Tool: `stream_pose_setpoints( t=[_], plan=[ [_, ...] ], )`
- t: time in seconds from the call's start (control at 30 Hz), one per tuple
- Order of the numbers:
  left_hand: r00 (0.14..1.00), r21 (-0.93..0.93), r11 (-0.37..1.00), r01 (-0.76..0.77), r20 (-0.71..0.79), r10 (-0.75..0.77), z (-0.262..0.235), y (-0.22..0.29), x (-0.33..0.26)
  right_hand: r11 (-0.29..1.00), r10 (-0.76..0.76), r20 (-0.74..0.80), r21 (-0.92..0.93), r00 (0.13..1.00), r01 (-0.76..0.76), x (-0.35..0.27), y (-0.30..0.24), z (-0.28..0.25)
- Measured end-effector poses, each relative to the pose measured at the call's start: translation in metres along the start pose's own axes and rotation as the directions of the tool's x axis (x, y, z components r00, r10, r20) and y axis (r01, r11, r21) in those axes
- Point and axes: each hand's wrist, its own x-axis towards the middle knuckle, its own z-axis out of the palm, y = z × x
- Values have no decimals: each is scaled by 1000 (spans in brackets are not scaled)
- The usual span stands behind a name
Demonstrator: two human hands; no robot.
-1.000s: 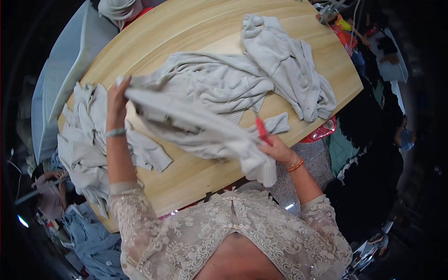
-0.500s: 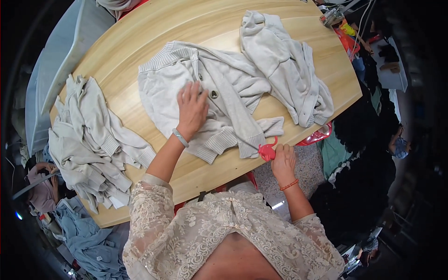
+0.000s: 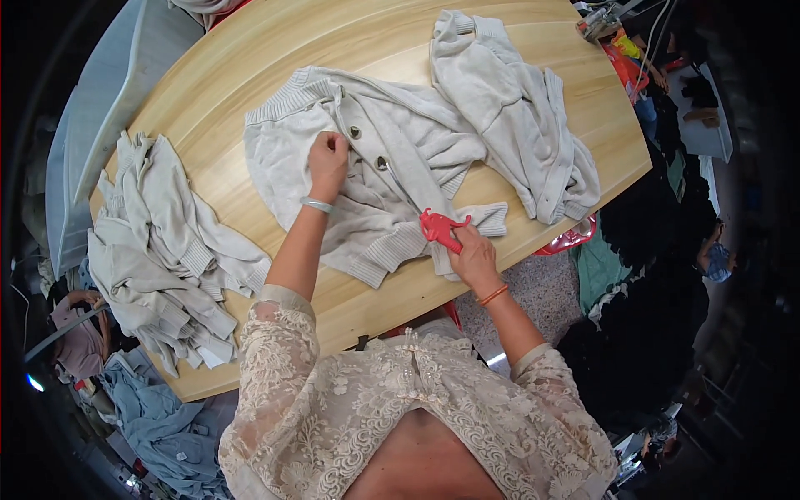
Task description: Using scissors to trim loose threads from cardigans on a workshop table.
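Note:
A pale beige knitted cardigan (image 3: 287,154) with dark buttons lies spread in front of me. My left hand (image 3: 328,165) is closed over its front, left of the button band; whether anything is in the curled fingers is hidden. My right hand (image 3: 477,260) grips a red air blow gun (image 3: 439,228) above the lower part of the cardigan. The gun's thin metal nozzle slants up and left along the button band, its tip close to the lower of two visible buttons (image 3: 382,163).
Another pale cardigan (image 3: 508,108) lies to the right, a heap of similar knitwear (image 3: 167,250) to the left. A pale plastic panel (image 3: 125,83) rises at the wooden table's (image 3: 333,33) left edge. Dark fabric (image 3: 642,333) is piled at the right. Other people are at the sides.
My left hand has gone from spread fingers to a closed hand, slightly farther up. My right hand has moved left and up with the blow gun, bringing its nozzle near the button.

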Motion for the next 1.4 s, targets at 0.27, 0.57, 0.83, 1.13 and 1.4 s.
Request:
stream_pose_setpoints(
  t=[0.27,0.57,0.83,1.13,1.4],
  plan=[
    [728,-315,671,671,449,-518,-10,49,-56,743,-6,420,609,908,-277,4,-29,-81],
    [673,-601,322,731,714,-193,-3,86,-135,546,-9,553,701,833,-459,5,-53,-95],
    [568,-122,680,723,667,-483,-60,62,-195,921,381,278,-36,882,-387,-46,33,-78],
    [927,468,815,-342,24,375,-55,54,-128,984,-95,-177,-166,980,65,-41,-10,-75],
    [938,539,776,-328,89,335,-38,-20,-100,960,-259,156,-63,953,271,-21,-60,-54]
  ],
)
